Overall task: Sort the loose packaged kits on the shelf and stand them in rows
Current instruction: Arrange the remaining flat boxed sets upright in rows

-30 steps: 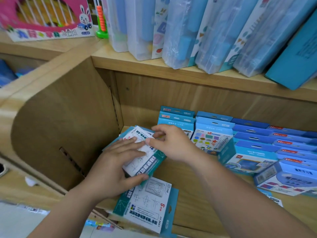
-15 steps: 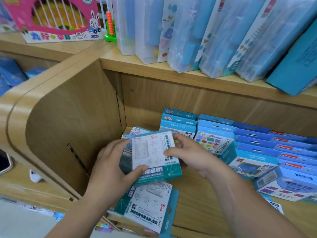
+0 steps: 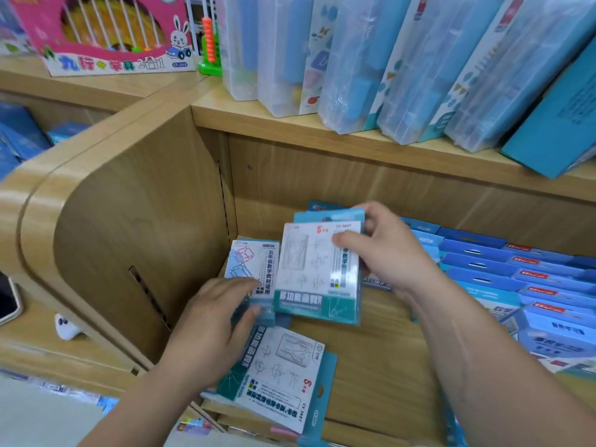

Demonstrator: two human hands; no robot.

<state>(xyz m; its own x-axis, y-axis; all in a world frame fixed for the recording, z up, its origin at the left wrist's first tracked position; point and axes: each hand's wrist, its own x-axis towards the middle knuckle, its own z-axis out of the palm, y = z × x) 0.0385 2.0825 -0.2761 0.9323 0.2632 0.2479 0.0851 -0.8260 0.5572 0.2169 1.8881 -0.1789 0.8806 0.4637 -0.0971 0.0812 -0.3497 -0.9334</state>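
Our right hand (image 3: 387,258) grasps a flat teal-and-white carded kit (image 3: 317,272) by its upper right corner, thumb on the printed face. It holds the kit upright over the light wooden shelf board (image 3: 380,366); we cannot tell whether its lower edge touches. Just beside it, in the left corner, our left hand (image 3: 211,322) pinches a smaller pale-blue carded kit printed with a cube (image 3: 251,264).

We judge the sorting roughly half done. To the right, blue boxed kits (image 3: 483,256) stand in tidy rows, while another teal-and-white pack (image 3: 279,379) lies flat at the front edge on top of more packs, all waiting to be stood up.

Above, an upper wooden shelf (image 3: 258,124) carries leaning clear plastic cases (image 3: 354,59) and a pink toy box with a rabbit (image 3: 109,37); the place looks like a stationery shop
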